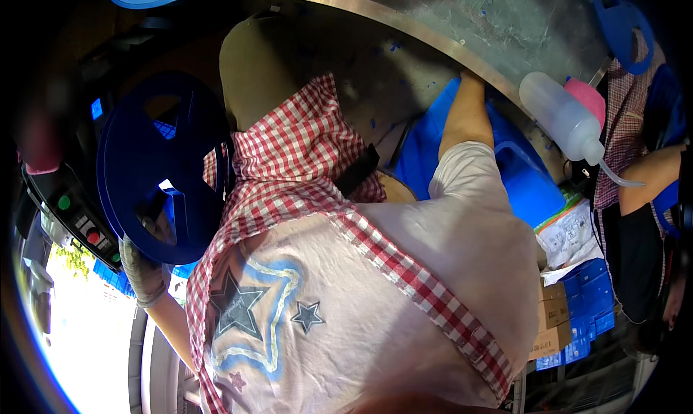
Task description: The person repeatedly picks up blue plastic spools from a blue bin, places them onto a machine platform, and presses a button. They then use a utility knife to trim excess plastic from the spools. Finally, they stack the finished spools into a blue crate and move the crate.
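At nine o'clock, near the left rim of the view, a black control panel (79,223) carries a green button and a red one. Toward eight o'clock the left grip (144,273), in a pale glove, is closed on the lower rim of a dark blue reel (133,165). The reel stands tilted at nine o'clock, its middle lying toward twelve to one o'clock from the grip. The red-checked apron (292,140) rises just beside the reel's right rim. At two o'clock the bare right forearm (465,114) reaches up to the metal edge of the grey surface (505,20); its grip is hidden there, so I cannot tell its state. A blue bin (530,186) sits at three o'clock, cardboard boxes (552,313) at four. Between two and three, a translucent squeeze bottle (556,114) is at the surface's edge, with a co-worker's arm (653,172) near its bent spout.
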Demonstrator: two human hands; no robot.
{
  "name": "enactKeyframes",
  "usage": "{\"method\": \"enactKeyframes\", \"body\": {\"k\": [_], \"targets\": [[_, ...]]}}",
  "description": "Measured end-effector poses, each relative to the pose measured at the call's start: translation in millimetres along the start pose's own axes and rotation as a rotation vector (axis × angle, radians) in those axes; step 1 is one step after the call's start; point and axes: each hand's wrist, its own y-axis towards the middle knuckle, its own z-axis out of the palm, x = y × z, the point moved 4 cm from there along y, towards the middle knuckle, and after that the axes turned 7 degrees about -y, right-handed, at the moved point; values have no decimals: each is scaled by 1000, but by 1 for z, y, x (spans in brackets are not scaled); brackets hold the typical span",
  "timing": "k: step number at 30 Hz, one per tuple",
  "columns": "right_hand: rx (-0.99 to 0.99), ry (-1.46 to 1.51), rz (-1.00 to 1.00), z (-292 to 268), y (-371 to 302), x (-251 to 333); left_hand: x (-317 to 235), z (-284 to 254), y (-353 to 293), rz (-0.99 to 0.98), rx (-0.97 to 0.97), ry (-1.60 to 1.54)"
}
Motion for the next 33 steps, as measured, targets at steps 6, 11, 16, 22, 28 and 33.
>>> {"method": "enactKeyframes", "body": {"k": [6, 11, 16, 22, 28, 33], "targets": [[116, -73, -29, -27, -11, -54, 14, -43, -7, 93, -128, 32], [490, -482, 27, -10, -132, -142, 30, -103, -24, 122, -104, -202], [872, -455, -196, 60, -284, -127, 43, -152, -54, 297, -227, -32], [1307, -515, -492, 113, -398, -41, 79, -123, -86, 374, 236, -486], [2012, -794, -846, 111, -557, -46, 113, -103, -162, 493, 13, -1161], [2730, -411, -1243, 91, -672, -82, 109, -62, -191, 616, -319, -1448]]}}
